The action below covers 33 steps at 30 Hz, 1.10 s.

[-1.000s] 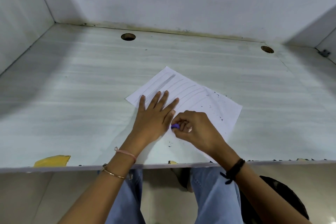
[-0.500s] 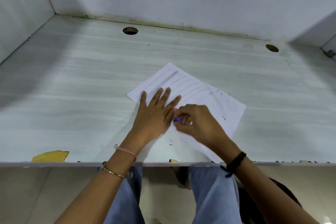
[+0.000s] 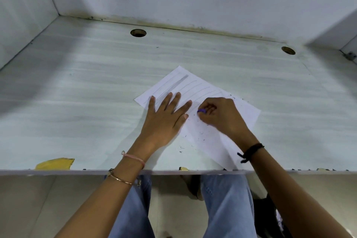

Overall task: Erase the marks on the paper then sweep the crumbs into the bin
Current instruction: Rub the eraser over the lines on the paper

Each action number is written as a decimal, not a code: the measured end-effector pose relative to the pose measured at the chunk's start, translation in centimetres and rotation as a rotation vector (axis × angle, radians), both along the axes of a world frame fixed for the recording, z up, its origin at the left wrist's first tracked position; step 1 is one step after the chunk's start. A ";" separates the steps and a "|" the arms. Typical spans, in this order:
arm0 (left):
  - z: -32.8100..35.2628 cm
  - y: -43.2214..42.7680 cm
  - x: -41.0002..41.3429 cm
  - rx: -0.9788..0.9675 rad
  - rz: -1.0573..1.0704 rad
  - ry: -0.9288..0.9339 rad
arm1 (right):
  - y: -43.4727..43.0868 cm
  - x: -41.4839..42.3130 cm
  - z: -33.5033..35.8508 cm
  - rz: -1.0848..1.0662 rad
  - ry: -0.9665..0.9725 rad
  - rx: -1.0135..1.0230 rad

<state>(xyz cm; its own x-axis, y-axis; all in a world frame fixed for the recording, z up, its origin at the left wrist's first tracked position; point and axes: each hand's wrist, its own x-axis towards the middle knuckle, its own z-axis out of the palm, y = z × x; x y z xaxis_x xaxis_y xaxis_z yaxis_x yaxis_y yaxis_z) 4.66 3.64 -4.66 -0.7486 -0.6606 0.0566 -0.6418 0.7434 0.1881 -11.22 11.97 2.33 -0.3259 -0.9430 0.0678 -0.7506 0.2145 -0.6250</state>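
Note:
A white sheet of paper lies at an angle on the pale desk, with faint pencil lines on its far half. My left hand lies flat with fingers spread on the paper's left part. My right hand is closed around a small purple eraser, pressed to the paper's middle. Dark eraser crumbs are scattered on the paper's near part, on the desk beside it and near the right edge. No bin is in view.
Two round cable holes sit near the desk's back. White walls enclose the back and both sides. A yellow scrap lies at the front edge on the left. My legs in jeans show below the desk.
My right hand with the eraser has moved away from me and to the right across the paper. More crumbs show on the near part. My left hand stays flat.

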 end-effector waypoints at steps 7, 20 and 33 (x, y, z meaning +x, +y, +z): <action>0.0 -0.1 0.0 -0.006 -0.003 -0.018 | 0.1 0.9 0.0 0.093 -0.023 0.037; 0.1 -0.1 0.1 0.009 -0.003 0.004 | 0.0 0.7 -0.4 0.003 -0.037 -0.007; 0.1 -0.1 0.2 -0.050 -0.026 -0.081 | 1.4 3.7 -0.8 0.205 0.005 0.037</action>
